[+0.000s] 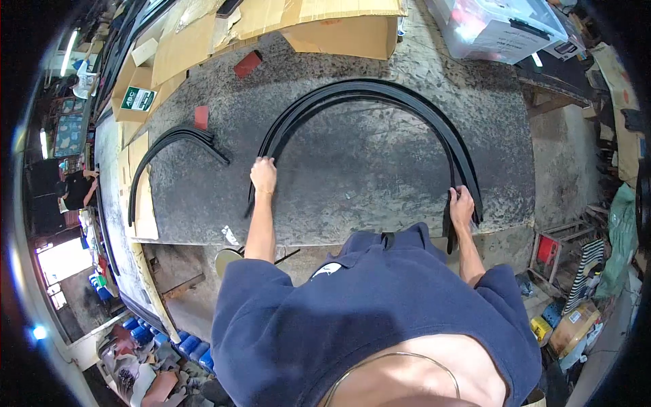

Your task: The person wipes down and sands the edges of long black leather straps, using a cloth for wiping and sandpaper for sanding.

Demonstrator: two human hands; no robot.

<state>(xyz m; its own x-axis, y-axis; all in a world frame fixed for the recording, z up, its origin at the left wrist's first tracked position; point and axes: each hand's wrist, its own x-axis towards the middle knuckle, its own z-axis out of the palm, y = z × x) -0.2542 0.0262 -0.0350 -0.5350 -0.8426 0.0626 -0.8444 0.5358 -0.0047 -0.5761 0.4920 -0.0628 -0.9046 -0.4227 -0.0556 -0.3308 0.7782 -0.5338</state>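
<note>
A stack of black curved trim strips (366, 91) arches across the grey workbench (352, 169), open side toward me. My left hand (263, 175) is shut on the left end of the arch. My right hand (462, 207) grips the right end near the bench's front edge, where the strip tips hang over. I am wearing a dark blue shirt that fills the bottom of the view.
A second, smaller bundle of black curved strips (169, 146) lies to the left. Cardboard boxes (339, 30) line the back edge, a clear plastic bin (498, 27) sits at back right. Two red pads (247, 64) lie on the bench. Another person (76, 190) stands far left.
</note>
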